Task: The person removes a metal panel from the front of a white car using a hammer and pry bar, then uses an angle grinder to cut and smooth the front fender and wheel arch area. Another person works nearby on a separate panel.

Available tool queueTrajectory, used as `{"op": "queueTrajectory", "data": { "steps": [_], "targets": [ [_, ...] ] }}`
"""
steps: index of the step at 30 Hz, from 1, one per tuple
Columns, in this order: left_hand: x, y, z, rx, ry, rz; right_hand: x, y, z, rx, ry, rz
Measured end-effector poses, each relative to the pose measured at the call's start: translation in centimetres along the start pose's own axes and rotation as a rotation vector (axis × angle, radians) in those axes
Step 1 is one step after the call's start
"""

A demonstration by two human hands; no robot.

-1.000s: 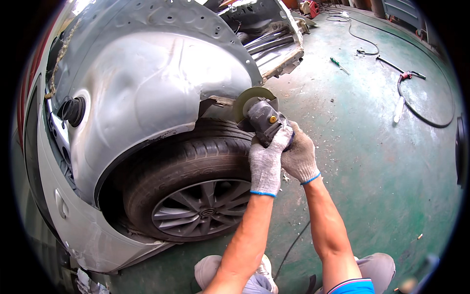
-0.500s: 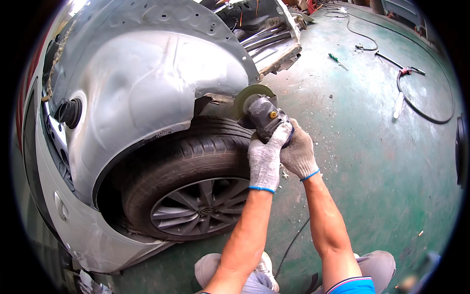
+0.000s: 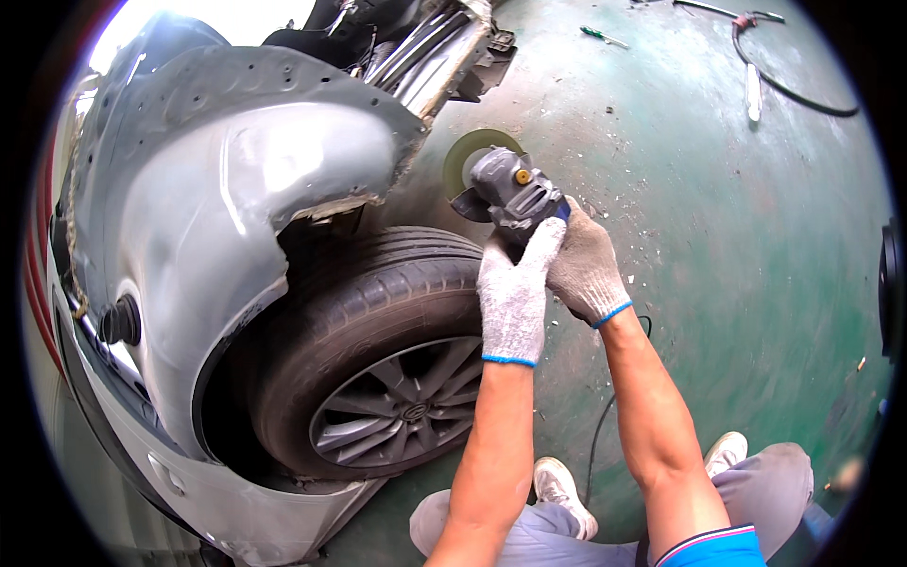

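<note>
An angle grinder with a yellow button and an olive-green disc is held in front of me, beside the car's cut edge and clear of it. My left hand, in a white knitted glove, is closed round the grinder's body. My right hand, in a greyer glove, wraps the same body from the right; its fingertips are partly hidden. To the left lies the silver rear panel, with a ragged cut edge above the tyre.
The alloy wheel stands just left of my forearms. A black cord trails over the green floor near my shoes. Farther off lie a green-handled screwdriver and a torch with a black hose. Debris is scattered right of the grinder.
My view has shifted. The grinder's disc has come away from the panel edge, so a gap now shows between them, and more of the ragged cut is visible. Both hands keep their grip.
</note>
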State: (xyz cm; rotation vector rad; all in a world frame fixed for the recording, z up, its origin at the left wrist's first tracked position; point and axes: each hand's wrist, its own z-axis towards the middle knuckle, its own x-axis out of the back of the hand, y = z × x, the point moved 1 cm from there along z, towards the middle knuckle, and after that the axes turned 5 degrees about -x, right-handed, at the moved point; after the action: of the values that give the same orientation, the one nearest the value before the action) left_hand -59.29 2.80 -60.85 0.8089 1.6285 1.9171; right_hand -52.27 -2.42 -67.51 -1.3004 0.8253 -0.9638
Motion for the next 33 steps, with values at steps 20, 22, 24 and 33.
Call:
{"op": "queueTrajectory", "data": {
  "steps": [20,22,24,33],
  "targets": [
    [-0.4,-0.4,-0.8,-0.065,-0.063,0.504,1.2,1.8,1.7,-0.326,-0.255,0.643],
    [-0.5,-1.2,-0.7,-0.104,-0.069,0.502,1.1,2.5,1.8,-0.384,-0.243,0.731],
    [-0.8,-1.9,-0.6,-0.127,-0.068,0.467,1.6,2.3,2.0,-0.423,-0.238,0.796],
    [-1.2,-3.5,0.0,-0.136,-0.094,0.604,1.9,3.4,2.5,-0.495,-0.204,0.739]
  ]
}}
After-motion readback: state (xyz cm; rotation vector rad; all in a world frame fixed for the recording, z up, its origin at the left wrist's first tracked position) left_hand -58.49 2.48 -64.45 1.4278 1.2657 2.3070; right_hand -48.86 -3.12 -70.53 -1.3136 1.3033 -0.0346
